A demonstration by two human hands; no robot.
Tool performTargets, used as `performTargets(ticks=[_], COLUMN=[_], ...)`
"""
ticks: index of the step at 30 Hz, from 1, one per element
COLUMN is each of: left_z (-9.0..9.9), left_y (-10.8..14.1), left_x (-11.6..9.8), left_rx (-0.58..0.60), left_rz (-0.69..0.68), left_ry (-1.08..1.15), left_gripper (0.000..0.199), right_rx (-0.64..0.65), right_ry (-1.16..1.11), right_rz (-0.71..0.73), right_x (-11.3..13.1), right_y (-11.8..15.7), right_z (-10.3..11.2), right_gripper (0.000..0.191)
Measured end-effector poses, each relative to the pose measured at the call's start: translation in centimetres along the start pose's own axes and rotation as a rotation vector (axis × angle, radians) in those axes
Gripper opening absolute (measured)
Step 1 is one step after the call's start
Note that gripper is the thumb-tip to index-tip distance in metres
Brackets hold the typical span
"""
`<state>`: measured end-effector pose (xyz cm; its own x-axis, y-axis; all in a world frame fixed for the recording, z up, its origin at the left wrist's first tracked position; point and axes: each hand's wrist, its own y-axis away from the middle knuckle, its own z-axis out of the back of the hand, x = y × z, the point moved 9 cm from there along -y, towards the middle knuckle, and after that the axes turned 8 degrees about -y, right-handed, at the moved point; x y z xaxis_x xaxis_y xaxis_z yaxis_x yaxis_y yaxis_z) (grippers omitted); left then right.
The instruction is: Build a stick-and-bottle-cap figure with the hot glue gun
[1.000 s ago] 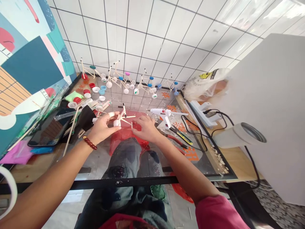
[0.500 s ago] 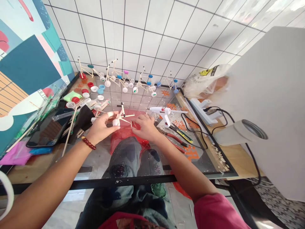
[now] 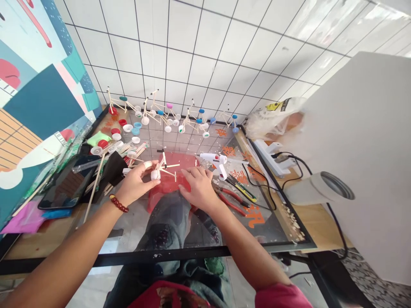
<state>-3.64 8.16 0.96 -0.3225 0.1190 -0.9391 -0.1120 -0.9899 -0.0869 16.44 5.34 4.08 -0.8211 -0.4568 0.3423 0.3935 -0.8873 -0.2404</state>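
My left hand (image 3: 140, 182) pinches a small stick model (image 3: 163, 167) made of pale sticks with black tips and a white cap at its near end. Just right of the model, my right hand (image 3: 198, 185) is spread low over the glass table, its fingers apart and clear of the sticks. A red translucent sheet (image 3: 170, 184) shows beneath both hands. Beyond my right hand lies a white glue gun (image 3: 214, 159). Red-handled pliers (image 3: 231, 200) and a yellow-black cutter (image 3: 245, 191) rest to its right.
Several similar stick models (image 3: 156, 112) with coloured caps line the back edge. Loose caps (image 3: 127, 128), a black phone (image 3: 66, 184) and sticks (image 3: 95, 184) lie left. A power strip (image 3: 275, 159), cables, a plastic bag (image 3: 278, 119) and a grey cylinder (image 3: 317, 188) stand right.
My right hand has moved slightly right, away from the model's sticks, and its fingers are more spread. My left hand keeps its hold. The camera view has shifted a little.
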Motion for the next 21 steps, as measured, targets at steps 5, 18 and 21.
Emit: performTargets(ticks=[5, 18, 21], left_z=[0.2, 0.2, 0.1], left_y=[0.3, 0.6, 0.6], left_x=[0.3, -1.2, -1.3], left_rx=[-0.018, 0.001, 0.011], left_rz=[-0.015, -0.105, -0.108], left_ry=[-0.056, -0.268, -0.254], left_gripper=[0.06, 0.052, 0.051], right_rx=[0.022, 0.157, 0.155], right_ry=[-0.015, -0.091, -0.099], right_rz=[0.012, -0.003, -0.004], right_x=[0.3, -0.1, 0.0], right_y=[-0.6, -2.3, -2.4], right_z=[-0.4, -1.0, -1.0], right_gripper=[0.047, 0.032, 0.032])
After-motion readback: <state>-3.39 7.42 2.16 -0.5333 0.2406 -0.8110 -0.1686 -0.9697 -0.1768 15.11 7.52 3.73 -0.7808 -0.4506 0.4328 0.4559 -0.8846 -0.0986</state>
